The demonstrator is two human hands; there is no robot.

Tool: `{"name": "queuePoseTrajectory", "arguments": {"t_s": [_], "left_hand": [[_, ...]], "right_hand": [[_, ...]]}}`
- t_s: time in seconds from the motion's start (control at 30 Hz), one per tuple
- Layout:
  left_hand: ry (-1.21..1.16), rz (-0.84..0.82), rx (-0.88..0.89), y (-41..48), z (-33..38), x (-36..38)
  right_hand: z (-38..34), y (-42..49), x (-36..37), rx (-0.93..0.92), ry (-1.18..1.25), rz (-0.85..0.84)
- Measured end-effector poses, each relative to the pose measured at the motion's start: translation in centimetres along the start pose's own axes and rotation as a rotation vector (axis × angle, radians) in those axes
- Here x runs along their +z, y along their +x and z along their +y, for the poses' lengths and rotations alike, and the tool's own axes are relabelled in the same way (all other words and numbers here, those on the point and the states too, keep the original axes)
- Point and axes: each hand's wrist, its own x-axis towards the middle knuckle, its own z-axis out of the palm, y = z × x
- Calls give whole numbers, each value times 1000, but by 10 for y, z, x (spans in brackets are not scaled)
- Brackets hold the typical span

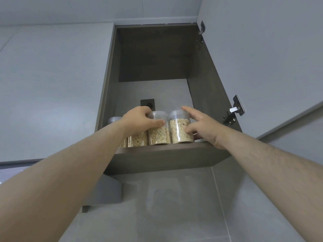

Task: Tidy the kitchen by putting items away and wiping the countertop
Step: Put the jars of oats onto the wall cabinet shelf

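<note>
Left grip (pixel 139 119), right grip (pixel 204 127) curled round jars (pixel 160 137)

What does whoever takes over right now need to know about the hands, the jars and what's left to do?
Left hand: grips the second jar from the right, thumb across its front.
Right hand: holds the rightmost jar, thumb on the front, forefinger over the lid.
Both oat jars stand upright, side by side, at the front of the shelf in the open cabinet. At least two more jars stand to their left.
Done: jars are on the shelf.
Left: probably let go and shut the door. The countertop is out of view, so wiping cannot be judged.
</note>
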Motion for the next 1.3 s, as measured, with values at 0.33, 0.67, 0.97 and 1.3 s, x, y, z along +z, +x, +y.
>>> {"name": "queuePoseTrajectory", "arguments": {"t_s": [0.33, 0.67, 0.97, 1.3], "left_hand": [[134, 18, -3, 3, -1, 6], [407, 125, 78, -3, -9, 19], [442, 327, 249, -30, -9, 21], [215, 291, 275, -109, -2, 43]], "right_hand": [[-2, 1, 2, 50, -96, -9], [-6, -4, 7, 18, -141, 100], [-9, -34, 21, -57, -493, 239], [34, -105, 38, -175, -937, 207]]}}
